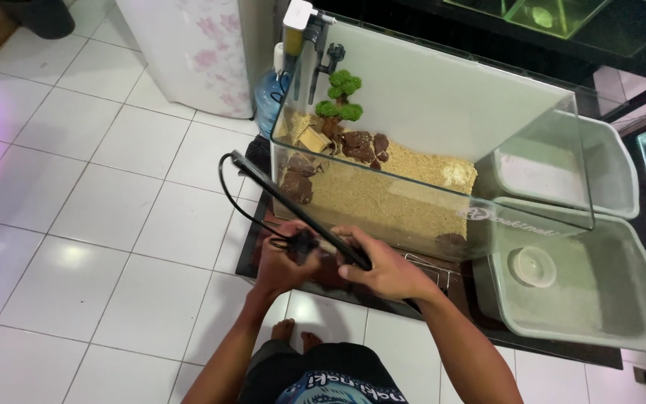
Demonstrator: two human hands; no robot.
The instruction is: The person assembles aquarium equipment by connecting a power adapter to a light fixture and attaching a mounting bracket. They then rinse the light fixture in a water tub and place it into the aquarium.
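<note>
Big white floor tiles (99,224) fill the left side, and a dark mat (252,258) lies on them under the gear. On that mat stands the glass tank (443,112), open at the top, with sandy gravel (383,202) across its bottom, brownish rocks (364,144) and a little green tree ornament (342,93) toward the back corner. A filter unit (299,45) hangs on that rear corner. To the right, two grey plastic tubs (600,292) sit one behind the other, the nearer one holding a small round dish (532,267). Now the hands: the right hand (386,269) is wrapped around the near end of a long black bar light (293,206), which slants up and away along the tank's front glass. The left hand (285,265) is closed on the black plug (302,245), its cable (226,187) looping out to the bar's far tip.
</note>
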